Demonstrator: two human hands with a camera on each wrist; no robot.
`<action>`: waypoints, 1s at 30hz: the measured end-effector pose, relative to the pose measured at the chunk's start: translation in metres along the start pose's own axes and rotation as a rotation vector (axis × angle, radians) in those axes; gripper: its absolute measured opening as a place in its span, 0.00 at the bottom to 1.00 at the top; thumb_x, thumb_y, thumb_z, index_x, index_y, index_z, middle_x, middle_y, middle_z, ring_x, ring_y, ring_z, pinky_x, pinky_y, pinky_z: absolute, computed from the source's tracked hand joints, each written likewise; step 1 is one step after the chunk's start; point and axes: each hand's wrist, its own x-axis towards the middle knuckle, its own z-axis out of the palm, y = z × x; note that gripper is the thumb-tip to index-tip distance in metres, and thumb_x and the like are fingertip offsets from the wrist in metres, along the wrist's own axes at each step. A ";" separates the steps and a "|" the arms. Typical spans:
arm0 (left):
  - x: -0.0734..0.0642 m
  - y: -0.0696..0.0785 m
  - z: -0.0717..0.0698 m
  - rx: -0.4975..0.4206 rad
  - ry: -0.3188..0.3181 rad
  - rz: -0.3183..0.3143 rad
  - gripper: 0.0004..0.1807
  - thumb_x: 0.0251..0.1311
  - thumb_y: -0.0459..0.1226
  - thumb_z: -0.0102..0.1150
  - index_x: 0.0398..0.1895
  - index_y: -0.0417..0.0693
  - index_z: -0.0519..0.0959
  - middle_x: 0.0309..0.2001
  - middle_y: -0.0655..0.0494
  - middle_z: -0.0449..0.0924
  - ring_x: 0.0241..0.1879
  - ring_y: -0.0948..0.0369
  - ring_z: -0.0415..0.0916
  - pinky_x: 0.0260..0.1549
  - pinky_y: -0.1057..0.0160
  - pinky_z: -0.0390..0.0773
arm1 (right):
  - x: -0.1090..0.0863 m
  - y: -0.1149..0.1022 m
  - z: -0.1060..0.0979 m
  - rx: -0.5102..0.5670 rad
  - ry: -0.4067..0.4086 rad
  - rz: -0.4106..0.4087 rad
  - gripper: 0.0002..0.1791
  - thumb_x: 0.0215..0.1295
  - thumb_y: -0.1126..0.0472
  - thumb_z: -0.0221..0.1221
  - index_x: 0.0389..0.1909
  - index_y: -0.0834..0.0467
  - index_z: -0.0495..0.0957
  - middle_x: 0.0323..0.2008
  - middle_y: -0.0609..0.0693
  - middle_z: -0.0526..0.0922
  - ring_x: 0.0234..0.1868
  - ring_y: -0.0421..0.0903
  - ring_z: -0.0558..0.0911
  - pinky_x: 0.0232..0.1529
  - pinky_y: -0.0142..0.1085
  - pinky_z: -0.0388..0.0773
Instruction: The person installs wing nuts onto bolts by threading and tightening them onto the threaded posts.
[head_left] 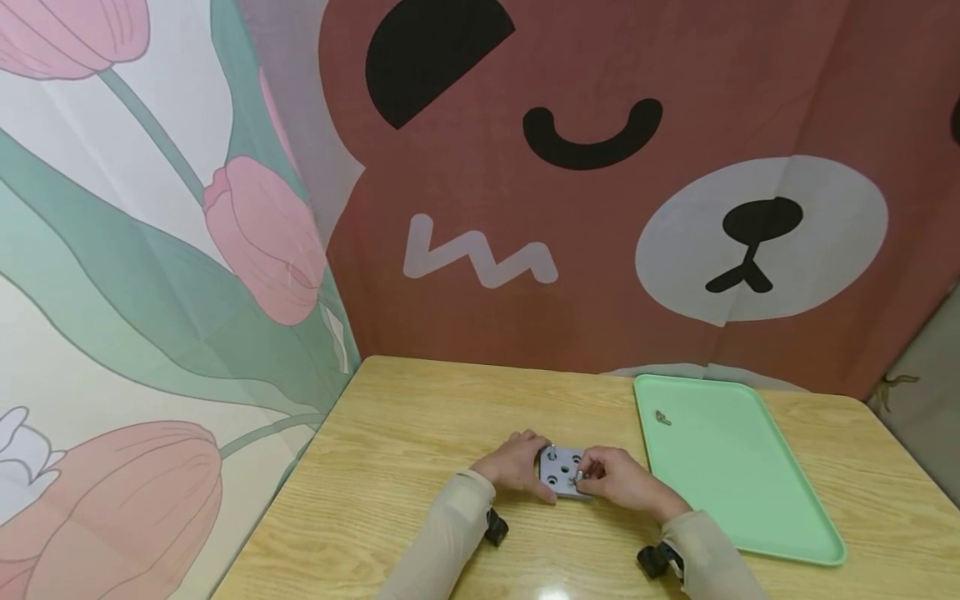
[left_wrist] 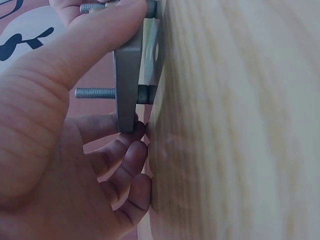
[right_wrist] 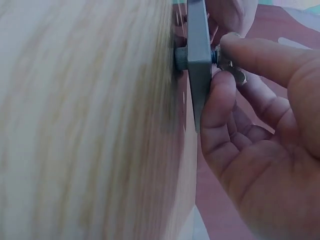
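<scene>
A flat grey metal plate (head_left: 558, 490) with several holes lies just above the tabletop, propped on the knurled heads of its bolts. One bolt (left_wrist: 95, 93) stands upright through it, its threaded end up and its head (left_wrist: 143, 94) beneath. My left hand (head_left: 517, 463) grips the plate's left side, thumb along the near edge and fingers at the far one. With thumb and fingertips my right hand (head_left: 618, 479) pinches a wing nut (right_wrist: 241, 76) on the threaded end of another bolt (right_wrist: 180, 59), at the plate's near right corner.
To the right lies a light green tray (head_left: 738, 467) with a raised rim. Near its far left corner sits a small brass-coloured wing nut (head_left: 663, 418). The wooden table (head_left: 360, 492) ends at a printed cloth (head_left: 480, 325) behind and on the left.
</scene>
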 end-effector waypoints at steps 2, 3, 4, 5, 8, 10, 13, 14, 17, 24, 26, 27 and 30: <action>0.000 0.000 0.000 0.000 0.001 0.001 0.47 0.37 0.58 0.75 0.63 0.52 0.68 0.52 0.62 0.67 0.45 0.65 0.61 0.43 0.68 0.67 | 0.000 -0.001 0.000 -0.001 0.005 0.007 0.05 0.59 0.66 0.63 0.29 0.57 0.75 0.29 0.46 0.76 0.28 0.41 0.73 0.27 0.33 0.70; -0.001 0.000 -0.001 -0.003 0.002 0.001 0.47 0.37 0.57 0.75 0.63 0.52 0.69 0.52 0.62 0.67 0.45 0.65 0.62 0.43 0.68 0.67 | 0.000 -0.001 0.001 0.005 0.005 0.010 0.05 0.59 0.68 0.61 0.29 0.57 0.75 0.29 0.46 0.76 0.28 0.42 0.73 0.27 0.33 0.69; -0.001 0.000 -0.001 -0.003 0.003 0.000 0.47 0.37 0.57 0.75 0.63 0.52 0.69 0.52 0.61 0.67 0.45 0.65 0.62 0.44 0.68 0.67 | -0.001 -0.001 0.001 0.016 0.004 0.016 0.05 0.59 0.71 0.59 0.29 0.58 0.74 0.29 0.47 0.76 0.28 0.42 0.72 0.26 0.33 0.69; -0.001 0.000 -0.001 -0.003 0.004 0.000 0.47 0.36 0.57 0.75 0.63 0.52 0.69 0.53 0.61 0.67 0.46 0.65 0.62 0.44 0.68 0.67 | -0.001 -0.001 0.000 0.029 0.002 0.021 0.06 0.59 0.73 0.56 0.30 0.59 0.74 0.28 0.48 0.76 0.27 0.42 0.72 0.26 0.33 0.69; -0.002 0.001 -0.002 -0.001 0.003 -0.004 0.48 0.37 0.57 0.75 0.64 0.52 0.68 0.54 0.61 0.67 0.47 0.64 0.62 0.45 0.67 0.67 | -0.001 -0.001 0.000 0.073 -0.012 0.031 0.11 0.61 0.76 0.48 0.31 0.60 0.75 0.26 0.49 0.75 0.25 0.43 0.71 0.25 0.33 0.68; -0.002 0.001 -0.002 0.005 0.001 -0.003 0.48 0.37 0.57 0.75 0.64 0.52 0.68 0.54 0.60 0.67 0.48 0.64 0.62 0.46 0.67 0.67 | -0.001 0.000 -0.001 0.089 -0.019 0.035 0.11 0.63 0.76 0.46 0.31 0.61 0.75 0.25 0.50 0.75 0.25 0.42 0.71 0.25 0.33 0.68; -0.002 0.001 -0.002 0.011 0.000 -0.002 0.48 0.37 0.57 0.75 0.64 0.52 0.68 0.54 0.60 0.67 0.47 0.64 0.62 0.46 0.67 0.67 | -0.001 0.000 -0.001 0.072 -0.021 0.016 0.09 0.64 0.74 0.50 0.31 0.60 0.75 0.27 0.49 0.76 0.26 0.41 0.72 0.26 0.33 0.69; -0.001 0.001 -0.002 0.014 0.000 -0.002 0.48 0.37 0.57 0.74 0.64 0.52 0.68 0.54 0.61 0.67 0.47 0.64 0.62 0.45 0.67 0.67 | -0.001 0.000 -0.002 0.067 -0.021 0.012 0.07 0.64 0.73 0.52 0.31 0.60 0.75 0.28 0.49 0.76 0.27 0.41 0.73 0.27 0.33 0.70; -0.001 0.001 -0.002 0.012 0.002 -0.001 0.48 0.37 0.57 0.75 0.64 0.51 0.68 0.53 0.61 0.68 0.46 0.65 0.62 0.45 0.68 0.67 | -0.001 0.000 -0.002 0.066 -0.016 -0.001 0.04 0.61 0.69 0.59 0.34 0.60 0.75 0.31 0.49 0.76 0.29 0.42 0.73 0.28 0.34 0.70; 0.000 0.001 -0.002 0.024 0.002 -0.001 0.47 0.38 0.58 0.74 0.64 0.52 0.68 0.52 0.62 0.67 0.45 0.65 0.61 0.43 0.68 0.67 | -0.001 0.002 -0.002 0.060 -0.009 0.004 0.07 0.59 0.61 0.64 0.34 0.56 0.76 0.28 0.46 0.75 0.27 0.41 0.73 0.26 0.32 0.70; 0.000 0.001 -0.001 0.022 0.002 0.000 0.47 0.38 0.57 0.74 0.64 0.52 0.68 0.51 0.62 0.67 0.45 0.65 0.61 0.43 0.68 0.67 | 0.000 0.002 -0.001 0.051 -0.009 0.013 0.07 0.59 0.61 0.64 0.31 0.57 0.75 0.27 0.45 0.76 0.26 0.40 0.73 0.25 0.32 0.70; 0.000 0.001 -0.001 0.016 0.003 -0.001 0.47 0.37 0.57 0.75 0.63 0.51 0.68 0.51 0.62 0.67 0.45 0.65 0.61 0.43 0.68 0.67 | 0.000 0.002 0.000 0.048 -0.009 0.013 0.06 0.59 0.63 0.63 0.30 0.57 0.74 0.27 0.46 0.76 0.26 0.40 0.73 0.25 0.32 0.69; 0.000 0.001 0.000 0.012 0.004 -0.003 0.47 0.37 0.57 0.75 0.63 0.51 0.69 0.51 0.62 0.67 0.45 0.65 0.61 0.43 0.68 0.67 | 0.000 0.002 0.000 0.036 -0.005 0.028 0.05 0.59 0.70 0.58 0.29 0.58 0.74 0.28 0.46 0.75 0.27 0.42 0.72 0.26 0.32 0.68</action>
